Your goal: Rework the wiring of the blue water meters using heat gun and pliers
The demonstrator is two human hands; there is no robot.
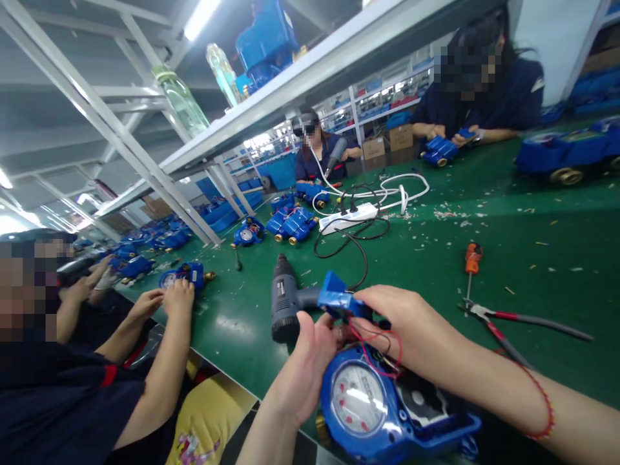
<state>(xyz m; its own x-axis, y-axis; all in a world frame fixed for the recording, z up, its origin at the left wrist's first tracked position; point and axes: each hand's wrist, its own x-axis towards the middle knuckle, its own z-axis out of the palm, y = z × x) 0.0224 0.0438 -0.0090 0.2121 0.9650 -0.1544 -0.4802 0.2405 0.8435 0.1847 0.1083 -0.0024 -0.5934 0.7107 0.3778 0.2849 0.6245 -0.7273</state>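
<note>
We see glossy blue plastic on the water meter [382, 442], a brass fitting [322, 428] at its end (dull, that one), matt grey plastic on the heat gun [285, 300], and smooth, faintly shiny green matting [508, 290] on the bench.

Head-worn camera, single view: faces forward and down, rolled sideways, across a long green-topped workbench [436, 258]; sits close above the person's bare left hand [314, 368] and right hand [402, 323].

Blue water meter [357, 399], dial up, tilted; blue plastic housing [338, 297], red wires [380, 349] dangling.
</note>
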